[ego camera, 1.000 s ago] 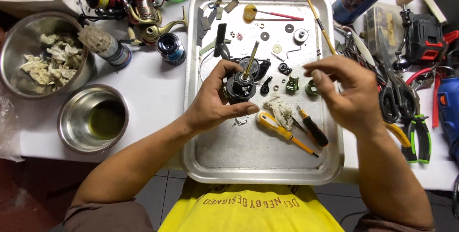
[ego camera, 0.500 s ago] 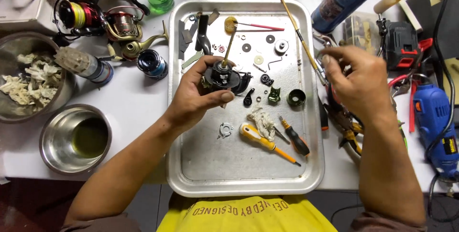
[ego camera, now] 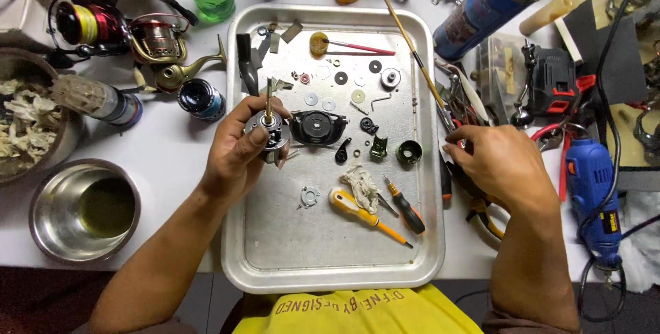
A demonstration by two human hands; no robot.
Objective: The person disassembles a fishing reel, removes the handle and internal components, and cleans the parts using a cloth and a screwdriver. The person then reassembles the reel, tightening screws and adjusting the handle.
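Left hand (ego camera: pixel 237 152) is curled tight around the reel body (ego camera: pixel 269 131), thumb across its face, grip closed with the part held just above the tray (ego camera: pixel 330 251). A thin brass shaft (ego camera: pixel 269 105) stands out of the reel body and points away from the person, toward the far rim, so the long axis runs near to far. Just right of it lies the black side plate (ego camera: pixel 317 127), flat on the tray and close to the fingers; I cannot tell whether the two touch.

Right hand (ego camera: pixel 498 162) is off the tray, over the pile of tools (ego camera: pixel 474 110) on the tabletop (ego camera: pixel 172 162). Its fingers are bent down and drawn together at the tips among the tools; what the grip has hold of is hidden under the knuckles, so I cannot tell.

On the tray: small washers, a black ring (ego camera: pixel 408 152), a rag scrap (ego camera: pixel 359 182), a yellow screwdriver (ego camera: pixel 368 217) and an orange-black one (ego camera: pixel 405 207), both lying slantwise. The left palm hides most of the reel body's underside.
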